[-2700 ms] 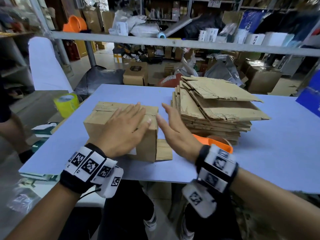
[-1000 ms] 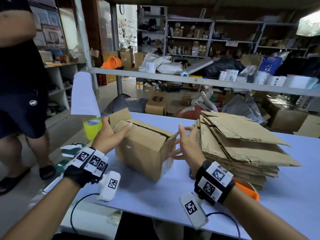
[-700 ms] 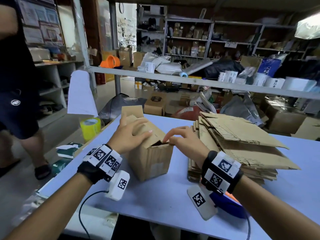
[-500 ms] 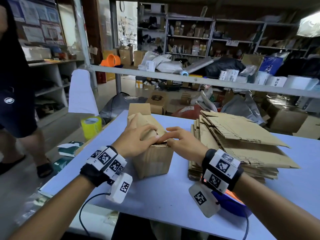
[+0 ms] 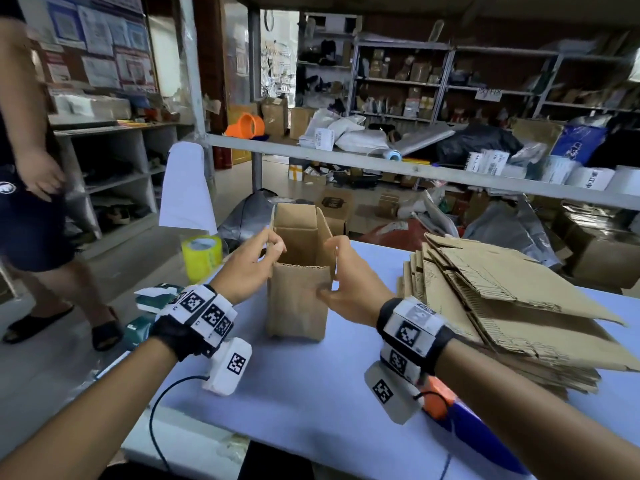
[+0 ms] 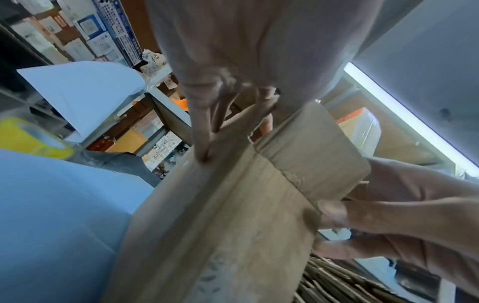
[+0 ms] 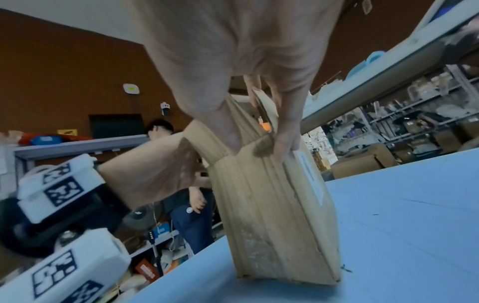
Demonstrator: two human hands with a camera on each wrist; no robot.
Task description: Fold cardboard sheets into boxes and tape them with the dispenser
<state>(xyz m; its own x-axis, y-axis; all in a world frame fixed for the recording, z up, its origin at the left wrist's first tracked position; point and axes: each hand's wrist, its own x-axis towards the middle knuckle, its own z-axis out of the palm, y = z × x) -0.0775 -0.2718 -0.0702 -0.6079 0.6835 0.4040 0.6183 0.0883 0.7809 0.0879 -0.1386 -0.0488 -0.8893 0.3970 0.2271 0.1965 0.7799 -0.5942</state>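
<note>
The cardboard box (image 5: 298,299) is stood upright on the blue table (image 5: 311,393), open end up, flaps raised. Its left top flap is pinched by the left hand (image 5: 251,268), thumb and fingers curled over the edge. Its right top corner is gripped by the right hand (image 5: 349,289), thumb on the near face, fingers wrapped around the right side.

Right of the box, a stack of flat cardboard sheets (image 5: 502,299) is seen close by, a narrow strip of bare table left between them. Near the box, toward the wearer, a wide stretch of tabletop lies open up to the table's near edge. Left of the box, the table edge is close; beyond it a yellow tape roll (image 5: 202,252) is set lower down, and a standing person (image 5: 31,188) is seen farther left. An orange and blue tape dispenser (image 5: 450,410) is partly hidden under the right forearm, near-right of the box.

From the left wrist view, the box (image 6: 233,215) is shown with the left fingers (image 6: 202,131) pressed on a flap crease, a detail hidden from the head view. From the right wrist view, the box (image 7: 272,215) base is shown resting on the table, a white label on its right face, with the right fingers (image 7: 285,133) hooked over the top corner.
</note>
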